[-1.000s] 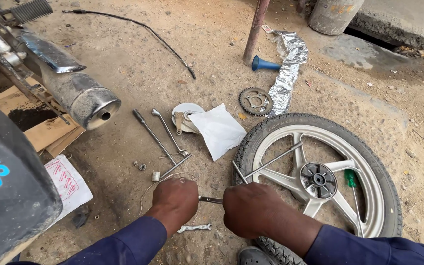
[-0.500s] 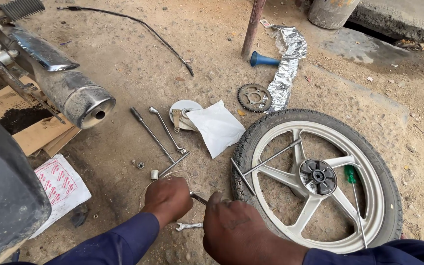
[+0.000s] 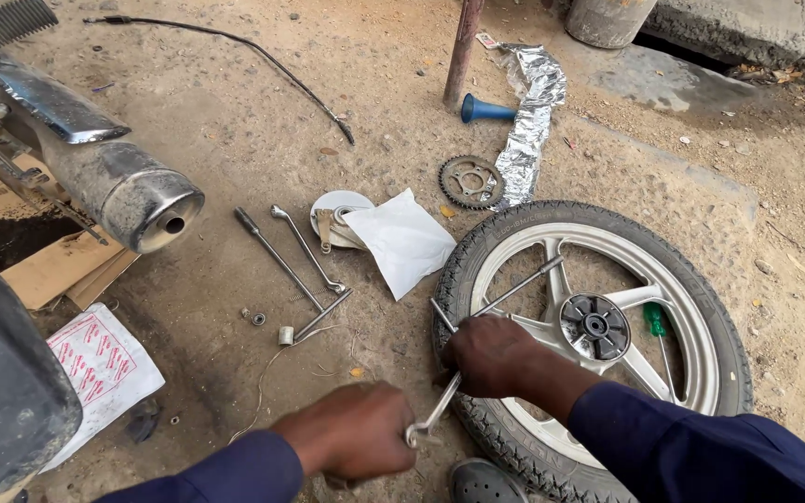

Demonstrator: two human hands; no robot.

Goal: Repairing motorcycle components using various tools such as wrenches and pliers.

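Gripping a wrench [image 3: 435,410] by its lower end, the left hand [image 3: 358,433] is closed in a fist over the dirt ground [image 3: 263,121]. Just beside it, the right hand [image 3: 488,352] is closed on the upper part of the same wrench at the rim of the wheel [image 3: 682,279], which lies flat on the ground. A long metal rod [image 3: 514,289] runs from the right hand up across the spokes. Beyond the left hand lie two long tools [image 3: 291,256], a white bag [image 3: 404,240] and a sprocket [image 3: 470,181]. Far left of both hands hangs a chrome exhaust [image 3: 132,191].
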